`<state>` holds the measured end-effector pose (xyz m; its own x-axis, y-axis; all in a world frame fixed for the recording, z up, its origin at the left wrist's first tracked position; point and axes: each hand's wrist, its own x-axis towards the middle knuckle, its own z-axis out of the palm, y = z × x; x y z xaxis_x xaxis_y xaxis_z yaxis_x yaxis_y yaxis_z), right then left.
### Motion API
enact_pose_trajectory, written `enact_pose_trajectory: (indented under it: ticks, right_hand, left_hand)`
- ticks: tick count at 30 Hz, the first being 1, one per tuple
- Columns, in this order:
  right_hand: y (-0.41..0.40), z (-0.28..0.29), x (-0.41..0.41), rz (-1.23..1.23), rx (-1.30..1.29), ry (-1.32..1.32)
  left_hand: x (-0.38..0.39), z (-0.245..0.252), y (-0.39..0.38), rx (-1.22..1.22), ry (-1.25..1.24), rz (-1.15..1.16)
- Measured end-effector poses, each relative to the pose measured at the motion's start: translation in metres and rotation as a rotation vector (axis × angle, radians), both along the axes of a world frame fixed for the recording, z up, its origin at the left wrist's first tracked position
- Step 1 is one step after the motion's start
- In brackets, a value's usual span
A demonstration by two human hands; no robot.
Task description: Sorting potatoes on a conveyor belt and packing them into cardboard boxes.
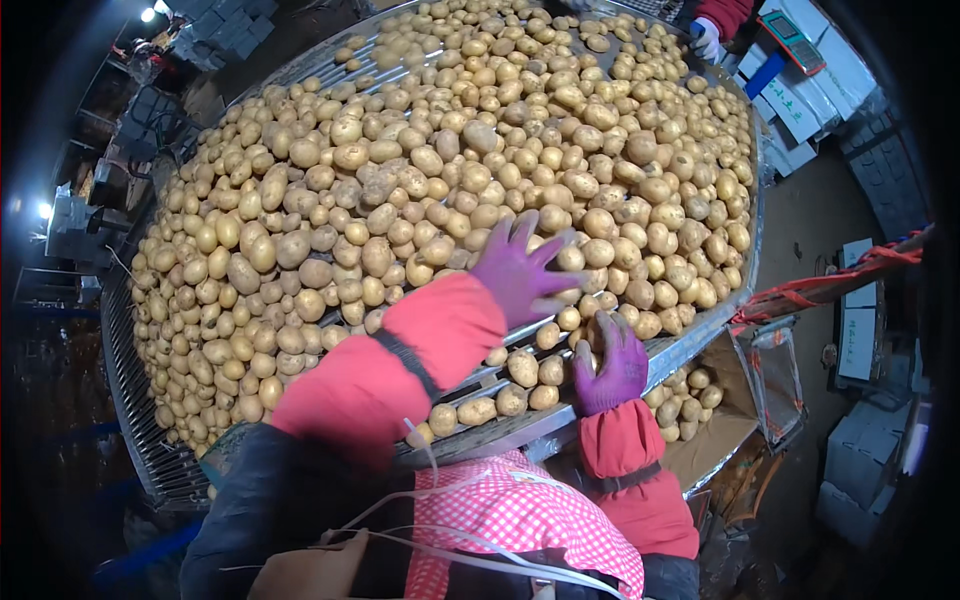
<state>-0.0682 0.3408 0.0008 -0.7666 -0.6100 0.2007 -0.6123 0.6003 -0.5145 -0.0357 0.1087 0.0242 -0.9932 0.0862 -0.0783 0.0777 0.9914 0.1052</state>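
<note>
A wide heap of potatoes [382, 217] covers a metal roller table [686, 341]. My left hand [525, 274], in a purple glove, lies with fingers spread against potatoes near the front right of the heap; it looks slightly blurred. Closer to the table's metal edge, my right hand [613, 367], also purple-gloved, has its fingers bent over potatoes. Something round shows between its thumb and fingers, but whether it is gripped cannot be told. Between my left forearm and the front edge, several loose potatoes [523, 367] lie on bare rollers.
Below the table edge at right, potatoes fill a paper-lined container [682, 401]. A red-wrapped bar [832, 283] juts out at right. Another person's gloved hand [705, 39] is at the far right, beside a scale display [791, 41] and white boxes [799, 94].
</note>
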Motion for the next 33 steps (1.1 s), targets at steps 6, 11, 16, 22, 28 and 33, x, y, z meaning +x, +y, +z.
enact_pose_trajectory:
  ticks: [6,11,16,22,28,33]
  right_hand:
    - [-0.003,-0.005,-0.002,0.031,-0.041,0.010]
    - [-0.008,0.009,-0.004,0.060,-0.029,-0.031]
    - [-0.009,0.009,0.000,0.052,-0.012,-0.032]
    - [-0.003,-0.007,0.001,0.054,-0.066,-0.005]
    - [-0.008,0.003,-0.021,0.040,-0.185,-0.203]
    - [-0.104,0.029,-0.073,0.285,-0.022,0.202]
  left_hand:
    - [-0.058,-0.019,-0.023,0.066,0.101,0.192]
    - [-0.110,-0.027,-0.011,0.044,0.121,0.333]
    - [-0.151,-0.010,-0.009,-0.035,0.173,0.254]
    - [-0.065,-0.003,-0.052,0.365,0.460,0.159]
    - [0.163,0.009,-0.116,-0.063,0.482,0.584]
    - [0.235,-0.009,-0.098,-0.115,0.307,0.565]
